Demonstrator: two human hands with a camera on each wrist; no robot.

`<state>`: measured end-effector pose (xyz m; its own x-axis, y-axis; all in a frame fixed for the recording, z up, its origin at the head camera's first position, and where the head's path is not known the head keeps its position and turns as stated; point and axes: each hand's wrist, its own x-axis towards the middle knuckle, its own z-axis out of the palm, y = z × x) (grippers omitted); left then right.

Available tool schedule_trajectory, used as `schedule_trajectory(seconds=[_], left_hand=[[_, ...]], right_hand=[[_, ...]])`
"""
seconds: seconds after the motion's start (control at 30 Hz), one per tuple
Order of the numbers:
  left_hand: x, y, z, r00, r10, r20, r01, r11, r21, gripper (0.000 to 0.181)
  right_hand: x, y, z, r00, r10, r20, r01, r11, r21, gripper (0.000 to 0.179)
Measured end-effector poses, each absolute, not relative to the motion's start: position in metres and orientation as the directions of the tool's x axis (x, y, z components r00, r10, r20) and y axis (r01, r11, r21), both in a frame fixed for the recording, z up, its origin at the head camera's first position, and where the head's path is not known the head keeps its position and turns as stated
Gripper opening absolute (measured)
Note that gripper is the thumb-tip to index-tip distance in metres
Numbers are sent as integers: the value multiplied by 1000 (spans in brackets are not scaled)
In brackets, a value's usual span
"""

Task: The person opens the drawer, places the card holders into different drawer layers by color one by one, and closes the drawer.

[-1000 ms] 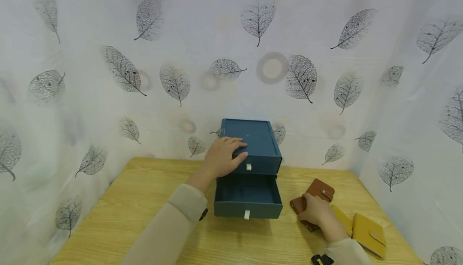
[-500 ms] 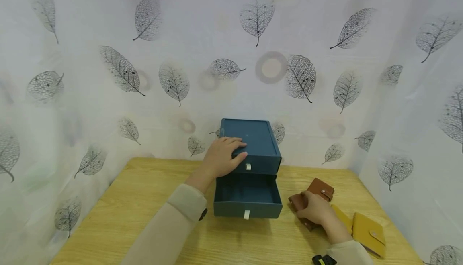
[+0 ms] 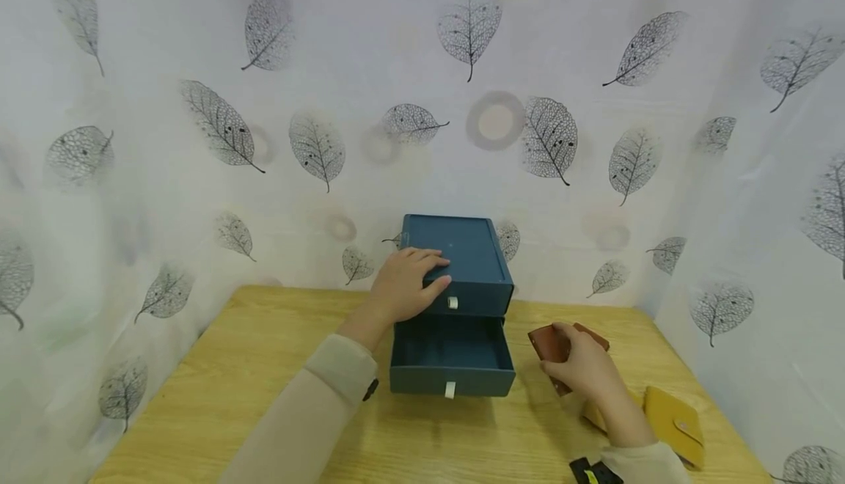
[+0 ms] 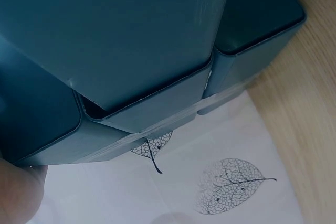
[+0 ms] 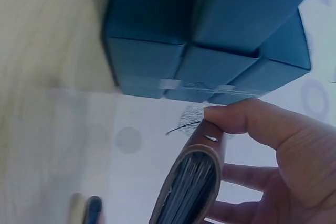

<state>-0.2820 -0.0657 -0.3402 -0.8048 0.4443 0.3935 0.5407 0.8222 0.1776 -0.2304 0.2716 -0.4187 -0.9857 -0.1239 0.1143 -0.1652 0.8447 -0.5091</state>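
A brown card holder (image 3: 549, 342) is pinched between the thumb and fingers of my right hand (image 3: 587, 367), right of the drawer box. Its snap and a stack of clear sleeves show on the card holder (image 5: 191, 179) in the right wrist view. My left hand (image 3: 405, 286) rests with fingers stretched on the top left edge of the blue drawer box (image 3: 455, 246). Below it, the lower drawer (image 3: 452, 381) stands pulled out, and no contents show in it. The upper drawer is closed. A second brown card holder (image 3: 595, 336) lies mostly hidden behind my right hand.
Two yellow card holders lie at the right of the wooden table (image 3: 264, 367): one (image 3: 673, 422) in plain view, the other (image 3: 594, 416) partly behind my right wrist. A leaf-print curtain (image 3: 370, 66) hangs behind and along both sides.
My right hand has raised the brown card holder slightly off the table and tilted it up. More of the yellow card holder by the wrist shows. The left hand stays in place.
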Motion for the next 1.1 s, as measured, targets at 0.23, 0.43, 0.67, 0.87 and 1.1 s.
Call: schedule_trajectory(seconds=[0.23,0.43,0.67,0.87,1.1], left_hand=[[-283,-66,-341,-803,448,392,542,822,172,44],[-282,-66,-340,-807,443,390,538,824,178,44],[-283,-66,-340,-809,442,388,537,824,183,44],[-283,-66,-341,-806,441,395,540,822,183,44],[-283,-66,-340,-804,443,396,542,820,182,44]], right_hand=[[-220,270,-401,-977,-94,190,-180,838,-515,86],[-211,267,-388,-965,-63,255,-191,833,-519,84],[-204,262,-378,-949,-21,316,-193,828,-526,84],[-197,255,-367,-901,-20,433,-265,815,-515,81],[-189,240,-356,-841,-38,540,-358,788,-502,80]])
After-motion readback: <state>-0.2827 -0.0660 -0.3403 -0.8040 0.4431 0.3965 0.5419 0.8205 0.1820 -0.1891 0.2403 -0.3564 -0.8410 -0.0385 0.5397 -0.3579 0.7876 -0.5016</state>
